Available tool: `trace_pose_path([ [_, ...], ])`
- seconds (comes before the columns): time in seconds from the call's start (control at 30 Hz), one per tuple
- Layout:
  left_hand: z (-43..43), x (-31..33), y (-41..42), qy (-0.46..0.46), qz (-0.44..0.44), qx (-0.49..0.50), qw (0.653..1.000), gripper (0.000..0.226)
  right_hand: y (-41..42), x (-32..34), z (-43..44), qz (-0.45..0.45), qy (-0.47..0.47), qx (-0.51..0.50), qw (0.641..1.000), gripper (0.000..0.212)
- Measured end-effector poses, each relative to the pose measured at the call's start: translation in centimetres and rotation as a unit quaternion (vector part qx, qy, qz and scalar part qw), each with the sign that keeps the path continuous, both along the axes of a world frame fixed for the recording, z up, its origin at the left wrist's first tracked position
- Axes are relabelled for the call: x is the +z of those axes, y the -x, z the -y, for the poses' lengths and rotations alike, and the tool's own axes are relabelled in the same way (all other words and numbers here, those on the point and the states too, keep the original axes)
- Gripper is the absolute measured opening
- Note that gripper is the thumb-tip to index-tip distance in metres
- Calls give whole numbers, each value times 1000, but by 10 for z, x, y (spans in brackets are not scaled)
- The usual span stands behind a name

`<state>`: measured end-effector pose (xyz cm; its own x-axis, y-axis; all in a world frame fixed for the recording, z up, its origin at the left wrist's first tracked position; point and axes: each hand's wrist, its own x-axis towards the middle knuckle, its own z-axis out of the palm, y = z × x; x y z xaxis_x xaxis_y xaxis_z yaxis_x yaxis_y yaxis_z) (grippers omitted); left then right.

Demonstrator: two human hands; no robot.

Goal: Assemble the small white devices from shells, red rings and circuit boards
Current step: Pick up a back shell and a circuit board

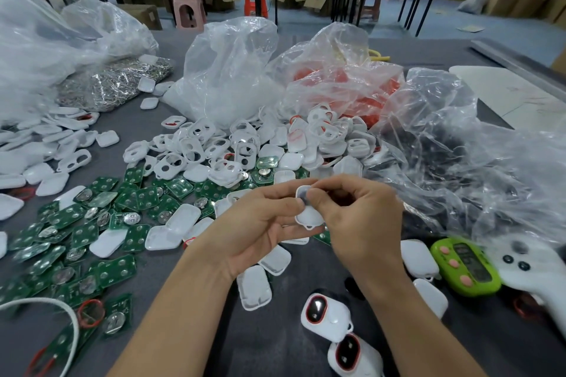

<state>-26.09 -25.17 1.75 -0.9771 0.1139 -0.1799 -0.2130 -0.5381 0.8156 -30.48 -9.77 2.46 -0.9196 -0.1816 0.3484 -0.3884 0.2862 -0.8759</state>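
Finished devices (325, 317) lie just below hands: few done. Left hand (257, 232), right hand (361, 220) both pinch white shell (310, 217) between them. Piles of shells (196, 150), green boards (92, 223) wait beyond: lots left.

A shell (307, 211) sits between the left hand (260, 232) and right hand (361, 223), above the tabletop (275, 340). Left of the hands, boards (92, 223) lie spread. Behind the hands lies a heap (245, 147) of shells, with bags (226, 70) behind it. Two devices (326, 315) lie before the right hand, a timer (465, 266) to its right, and a controller (533, 272) beyond the timer.
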Motion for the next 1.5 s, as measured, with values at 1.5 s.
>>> trace_pose_path([
  [1.5, -8, 0, 5, 109, 28, 276, 955, 43, 7, 14, -19, -11, -459, 41, 887, 29],
])
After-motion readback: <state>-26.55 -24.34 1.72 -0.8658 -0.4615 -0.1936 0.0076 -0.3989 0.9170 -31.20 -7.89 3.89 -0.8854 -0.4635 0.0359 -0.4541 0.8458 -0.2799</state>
